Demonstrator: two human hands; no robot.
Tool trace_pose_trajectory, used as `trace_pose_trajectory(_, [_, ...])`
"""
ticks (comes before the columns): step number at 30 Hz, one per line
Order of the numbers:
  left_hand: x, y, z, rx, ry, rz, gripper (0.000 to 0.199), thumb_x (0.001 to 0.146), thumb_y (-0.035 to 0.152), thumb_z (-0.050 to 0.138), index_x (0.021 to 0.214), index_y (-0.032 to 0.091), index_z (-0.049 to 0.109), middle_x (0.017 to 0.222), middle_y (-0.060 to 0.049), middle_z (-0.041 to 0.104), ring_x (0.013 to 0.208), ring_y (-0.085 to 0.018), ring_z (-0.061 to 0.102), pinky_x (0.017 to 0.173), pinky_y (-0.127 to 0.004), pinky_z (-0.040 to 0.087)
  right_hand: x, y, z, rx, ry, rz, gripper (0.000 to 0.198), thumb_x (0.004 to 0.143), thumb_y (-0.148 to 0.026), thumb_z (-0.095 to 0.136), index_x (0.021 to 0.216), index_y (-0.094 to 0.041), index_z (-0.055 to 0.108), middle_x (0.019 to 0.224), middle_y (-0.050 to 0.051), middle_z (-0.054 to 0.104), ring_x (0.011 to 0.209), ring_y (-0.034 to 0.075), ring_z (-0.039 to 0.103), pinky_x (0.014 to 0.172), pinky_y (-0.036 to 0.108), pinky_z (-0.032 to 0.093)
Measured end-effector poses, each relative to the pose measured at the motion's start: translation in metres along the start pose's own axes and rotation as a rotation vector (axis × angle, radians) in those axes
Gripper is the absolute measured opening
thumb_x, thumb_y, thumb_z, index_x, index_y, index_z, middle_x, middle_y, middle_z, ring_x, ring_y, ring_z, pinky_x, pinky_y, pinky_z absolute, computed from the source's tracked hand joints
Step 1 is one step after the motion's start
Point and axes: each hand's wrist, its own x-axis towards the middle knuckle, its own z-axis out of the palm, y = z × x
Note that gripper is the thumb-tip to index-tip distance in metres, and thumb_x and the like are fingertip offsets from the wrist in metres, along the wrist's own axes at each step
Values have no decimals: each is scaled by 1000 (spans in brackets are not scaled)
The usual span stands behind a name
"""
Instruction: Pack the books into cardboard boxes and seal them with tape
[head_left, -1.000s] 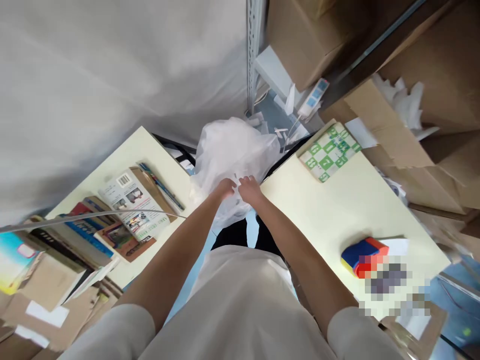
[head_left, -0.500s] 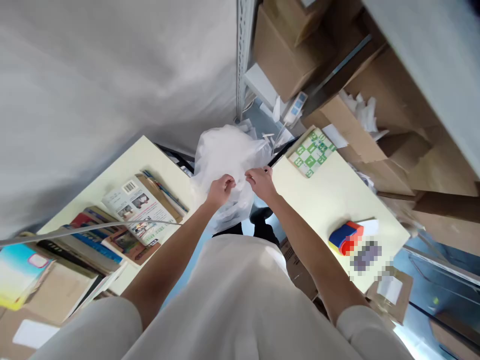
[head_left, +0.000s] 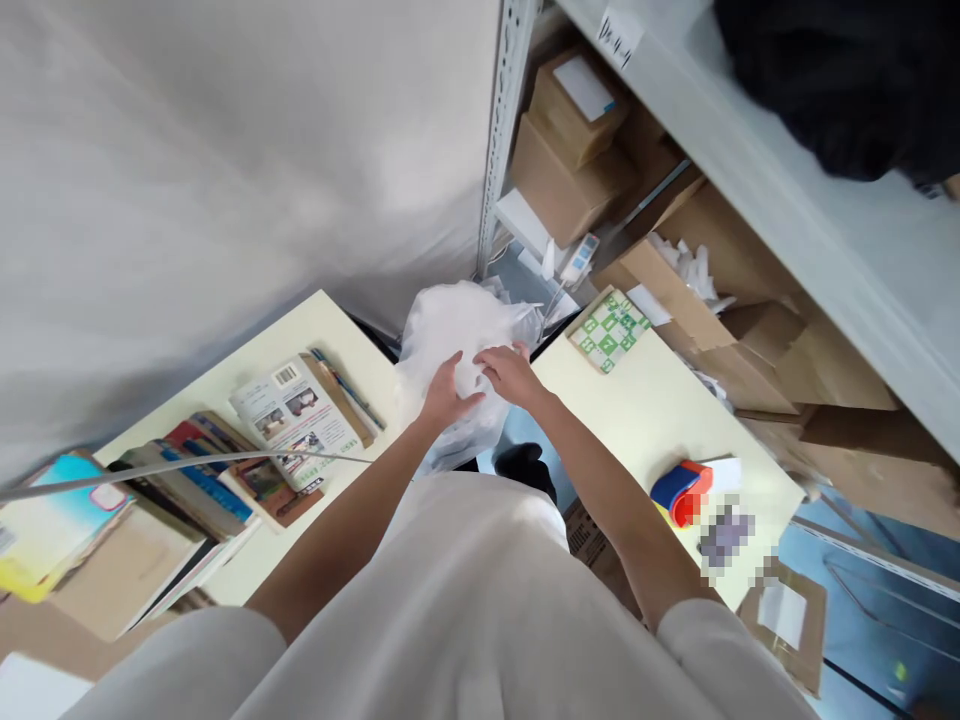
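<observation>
A white plastic bag [head_left: 450,315], puffed up and translucent at its edges, stands in the gap between two pale tabletops. My left hand [head_left: 448,395] is over its near side, thumb and fingers spread apart with nothing visible between them. Over the bag's right side is my right hand [head_left: 511,374], fingers stretched out and slightly curved toward the left hand, apparently holding nothing. Whether the fingertips touch the plastic, I cannot tell.
Books [head_left: 300,415] lie stacked on the left tabletop [head_left: 337,325]. The right tabletop [head_left: 637,410] bears a green-and-white checked book [head_left: 609,330] and a blue-and-red tape dispenser [head_left: 679,490]. Shelving with cardboard boxes [head_left: 574,175] runs along the right. A thin grey rod [head_left: 180,460] crosses the left side.
Both hands have gone from closed, pinched fingers to opened ones. My left hand has turned and its thumb now stands out. The view has shifted, showing more of the shelf.
</observation>
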Motion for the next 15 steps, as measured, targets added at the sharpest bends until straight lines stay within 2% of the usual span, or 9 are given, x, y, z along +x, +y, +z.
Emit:
trace_pose_trajectory(3, [5,43,-23,14,16,188,78,70,41,74,136,18,41,141,-15,51,132,-30,46,112,-46,34,-25,-15,-51,221,185,-95,36,91,-10,38,121,-23,54,109,5,68,105,19,60,107,48,27])
trace_pose_trajectory(5, [11,69,-40,-20,-17,252,71,74,41,69,136,19,43,136,-13,56,125,-28,53,107,-42,39,-44,-20,-81,348,357,-118,30,92,-17,42,120,-22,53,105,5,67,101,19,61,100,42,38])
trace_pose_trajectory(7, [21,90,-56,-88,-102,270,57,78,39,64,130,20,50,125,-9,63,114,-25,60,97,-37,48,-62,-16,-106,478,568,-87,28,92,-26,47,119,-22,52,99,5,65,92,19,62,86,36,48])
trace_pose_trajectory(9, [34,107,-70,-156,-245,274,43,78,37,61,117,19,59,109,-6,69,99,-22,66,84,-31,52,-80,-4,-127,568,796,-9,29,92,-31,49,120,-22,50,93,4,63,81,17,62,75,32,50])
trace_pose_trajectory(12, [57,134,-84,-175,-419,280,27,74,39,63,93,20,65,91,-2,71,84,-19,67,73,-28,53,-111,23,-148,566,1142,161,33,92,-37,47,121,-21,49,94,4,62,85,16,61,81,33,50])
trace_pose_trajectory(14, [70,154,-87,-167,-476,284,26,71,39,65,90,21,64,89,-1,70,81,-19,67,70,-27,53,-138,40,-147,568,1292,323,39,92,-44,46,123,-20,48,98,7,61,92,17,61,86,35,50])
trace_pose_trajectory(15, [75,164,-84,-162,-493,282,27,70,38,66,92,21,64,90,-1,70,81,-18,67,70,-27,53,-152,46,-141,594,1318,419,45,92,-50,43,124,-19,47,101,8,60,94,19,61,86,37,50])
